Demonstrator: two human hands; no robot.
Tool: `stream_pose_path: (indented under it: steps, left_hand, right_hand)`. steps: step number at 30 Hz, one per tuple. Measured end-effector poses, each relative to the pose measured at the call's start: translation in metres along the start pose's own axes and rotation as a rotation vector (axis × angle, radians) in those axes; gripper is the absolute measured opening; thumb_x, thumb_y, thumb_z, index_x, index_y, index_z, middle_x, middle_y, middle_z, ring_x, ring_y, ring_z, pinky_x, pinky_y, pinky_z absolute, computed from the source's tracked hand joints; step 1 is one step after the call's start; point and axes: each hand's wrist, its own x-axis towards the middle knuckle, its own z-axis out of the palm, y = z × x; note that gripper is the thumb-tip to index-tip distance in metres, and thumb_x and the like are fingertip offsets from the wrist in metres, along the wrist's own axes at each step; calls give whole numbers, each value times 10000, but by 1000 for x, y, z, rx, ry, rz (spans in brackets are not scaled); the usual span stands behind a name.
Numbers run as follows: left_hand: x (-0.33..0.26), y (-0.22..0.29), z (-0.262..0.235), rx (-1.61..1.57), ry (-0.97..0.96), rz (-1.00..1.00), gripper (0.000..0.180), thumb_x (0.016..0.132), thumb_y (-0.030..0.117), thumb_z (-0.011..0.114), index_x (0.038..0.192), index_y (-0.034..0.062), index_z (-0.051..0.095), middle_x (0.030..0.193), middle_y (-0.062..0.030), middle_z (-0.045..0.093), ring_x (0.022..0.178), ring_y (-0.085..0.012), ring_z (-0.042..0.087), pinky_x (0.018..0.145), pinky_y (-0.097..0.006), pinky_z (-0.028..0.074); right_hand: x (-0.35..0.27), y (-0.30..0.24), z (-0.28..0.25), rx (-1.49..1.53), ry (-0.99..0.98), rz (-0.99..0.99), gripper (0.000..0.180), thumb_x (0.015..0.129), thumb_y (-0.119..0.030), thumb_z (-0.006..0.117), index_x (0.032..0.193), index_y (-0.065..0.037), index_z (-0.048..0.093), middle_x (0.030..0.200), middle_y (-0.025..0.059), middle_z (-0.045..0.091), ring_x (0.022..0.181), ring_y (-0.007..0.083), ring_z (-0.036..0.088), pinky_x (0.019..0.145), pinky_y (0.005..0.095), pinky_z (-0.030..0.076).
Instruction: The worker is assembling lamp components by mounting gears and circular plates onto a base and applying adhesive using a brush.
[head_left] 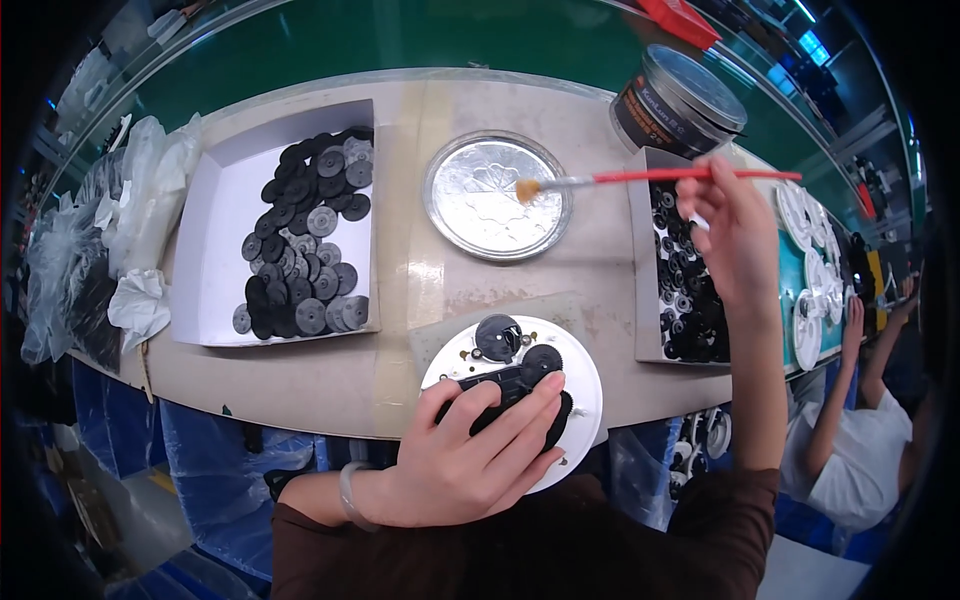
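Bracing the white disc [584, 405] at the near edge of the bench [600, 275], the left hand [478, 465] occupies the station closest to my remote view. Its fingers are curled over the black housing [480, 378] on the disc and grasp it; whether any fingertip reaches beneath the disc, I cannot tell. I judge this hold to serve stability, and the grey pad [440, 335] under the disc probably protects its lower face. A black gear [542, 366] beside the fingertips remains exposed, leaving it accessible from above. Farther out, the right hand [735, 225] pinches the red-handled brush [640, 176] well back from its bristles [527, 190], an arrangement that, in my judgement, gives reach and keeps the fingers clean. The bristles overlie the round metal dish [475, 235]; I cannot confirm contact. An open white box [220, 250] of loose black gears [310, 280] stands to the left of the dish, and a second box [645, 250] with smaller black parts [690, 290] stands to its right, presumably so that each lies within easy reach of one hand. Behind the second box I locate a grey tin [640, 115], set back where it should not obstruct the arms. Beyond the bench runs a green surface [400, 60].
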Motion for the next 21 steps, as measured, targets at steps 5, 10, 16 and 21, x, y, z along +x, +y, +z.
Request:
stream_pose_path:
  steps: [5, 10, 16, 21]
  left_hand:
    - [1, 2, 0, 12, 11, -7, 277, 695, 271, 638, 879, 64, 631, 1074, 5, 582, 753, -161, 428, 709, -294, 339]
    - [-3, 5, 1, 85, 78, -33, 265, 617, 272, 691, 806, 89, 657, 974, 47, 625, 739, -151, 412, 728, -308, 302]
    - [-6, 7, 1, 155, 87, -28, 241, 636, 287, 671, 798, 108, 661, 971, 63, 619, 753, -132, 414, 774, -326, 268]
    - [-6, 7, 3, 133, 103, -33, 241, 631, 296, 673, 786, 111, 662, 960, 72, 624, 756, -125, 411, 776, -322, 254]
  right_hand:
    - [-66, -5, -22, -113, -94, -184, 144, 908, -155, 416, 905, -12, 437, 690, 115, 548, 555, 134, 542, 350, 181, 403]
    - [-124, -13, -20, -518, -215, -637, 145, 869, -194, 490, 821, -59, 470, 623, 80, 552, 516, 162, 518, 454, 258, 410]
    - [-136, -8, -24, -523, -395, -779, 267, 639, 15, 632, 881, -34, 529, 738, 88, 590, 557, 183, 582, 430, 241, 448]
    - [-139, -8, -21, -548, -416, -821, 238, 660, -8, 635, 876, -26, 537, 712, 86, 588, 538, 171, 578, 414, 223, 436]
